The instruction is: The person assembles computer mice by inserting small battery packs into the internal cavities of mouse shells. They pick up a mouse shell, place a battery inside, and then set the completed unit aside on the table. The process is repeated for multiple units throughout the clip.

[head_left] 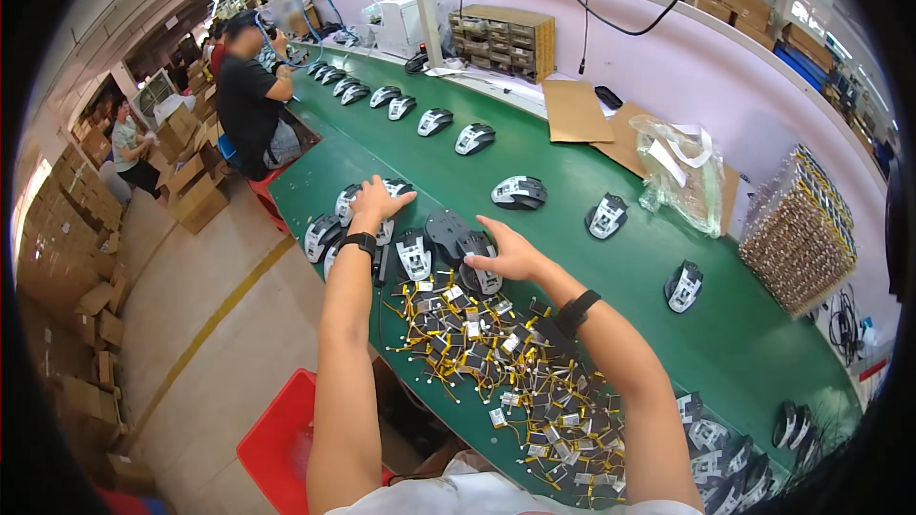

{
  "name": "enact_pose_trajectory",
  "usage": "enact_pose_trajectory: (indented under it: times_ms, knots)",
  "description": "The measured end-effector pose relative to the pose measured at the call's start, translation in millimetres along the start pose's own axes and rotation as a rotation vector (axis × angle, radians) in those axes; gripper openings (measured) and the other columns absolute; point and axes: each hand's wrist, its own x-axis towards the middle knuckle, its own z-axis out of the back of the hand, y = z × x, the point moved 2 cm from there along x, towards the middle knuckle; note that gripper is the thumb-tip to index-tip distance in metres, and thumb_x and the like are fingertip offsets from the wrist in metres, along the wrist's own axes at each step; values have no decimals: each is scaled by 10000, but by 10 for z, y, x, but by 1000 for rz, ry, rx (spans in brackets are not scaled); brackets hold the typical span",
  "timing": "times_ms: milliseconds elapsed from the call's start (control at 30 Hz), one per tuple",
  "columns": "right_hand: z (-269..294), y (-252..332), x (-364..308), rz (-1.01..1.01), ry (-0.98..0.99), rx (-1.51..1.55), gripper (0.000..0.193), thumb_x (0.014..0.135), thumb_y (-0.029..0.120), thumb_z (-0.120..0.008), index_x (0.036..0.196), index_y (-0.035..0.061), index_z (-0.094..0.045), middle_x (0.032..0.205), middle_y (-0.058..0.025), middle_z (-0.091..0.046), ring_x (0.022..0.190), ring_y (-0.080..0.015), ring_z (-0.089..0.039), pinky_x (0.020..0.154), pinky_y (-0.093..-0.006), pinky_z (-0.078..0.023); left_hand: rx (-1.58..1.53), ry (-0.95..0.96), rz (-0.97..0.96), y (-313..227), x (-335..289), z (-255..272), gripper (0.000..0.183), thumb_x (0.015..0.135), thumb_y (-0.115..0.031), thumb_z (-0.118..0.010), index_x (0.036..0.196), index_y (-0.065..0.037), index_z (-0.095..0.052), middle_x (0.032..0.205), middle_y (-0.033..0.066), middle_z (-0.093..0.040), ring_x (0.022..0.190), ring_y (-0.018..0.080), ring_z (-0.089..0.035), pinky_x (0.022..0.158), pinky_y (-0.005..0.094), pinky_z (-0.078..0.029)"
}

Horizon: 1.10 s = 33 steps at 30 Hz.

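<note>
My left hand [375, 202], fingers and thumb spread, rests over a cluster of black-and-silver computer mice [322, 235] at the bench's left edge. It touches one of them; part of that mouse is hidden beneath the palm. My right hand [510, 254] grips a computer mouse [484, 278], thumb across its top and fingers around the far side. Against that mouse lies a dark grey mouse part [445, 231]. Another mouse [414, 255] stands between my hands. Just nearer to me spreads a heap of small flat batteries [477, 324] with yellow ends and thin wires.
Mice stand in a spaced line along the green bench [572, 277]. At the right are a stacked bundle of rods [800, 234], cardboard [575, 113] and a clear plastic bag [682, 172]. More mice [730, 467] crowd the lower right. A person [250, 100] sits farther left.
</note>
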Motion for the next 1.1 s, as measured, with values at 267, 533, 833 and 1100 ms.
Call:
enact_pose_trajectory:
  times_ms: [267,533,833,1100]
  knots:
    - [940,-395,-904,-141,-99,-465,615,796,379,-711,1287,47,-549,1279,-231,-540,1172,-397,-544,970,-448,-481,-61,-95,-602,-1176,-173,61,574,817,-444,-691,1212,-47,-560,1191,205,-601,1110,392,-583,931,476,-485]
    - [2013,-1049,-2272,-1072,-428,-736,688,774,459,-711,1307,64,-532,1319,-237,-495,1199,-502,-479,950,-554,-472,275,274,-601,-2922,-618,-295,868,686,-501,-791,1408,-154,-458,1449,210,-433,1326,446,-416,1029,661,-382]
    - [2046,-1702,-2362,-933,-346,-732,522,837,301,-624,1314,105,-549,1264,-310,-524,1130,-547,-509,927,-542,-490,15,270,-707,-2864,-282,-567,813,584,-466,-839,1206,0,-600,1164,220,-651,1069,352,-642,898,432,-530]
    - [1813,-1395,-2309,-1051,-384,-769,522,929,345,-533,1403,147,-439,1410,-235,-391,1253,-475,-412,913,-590,-489,81,367,-662,-4292,-1369,-517,982,611,-473,-828,1346,49,-438,1317,243,-538,1166,392,-594,910,505,-543]
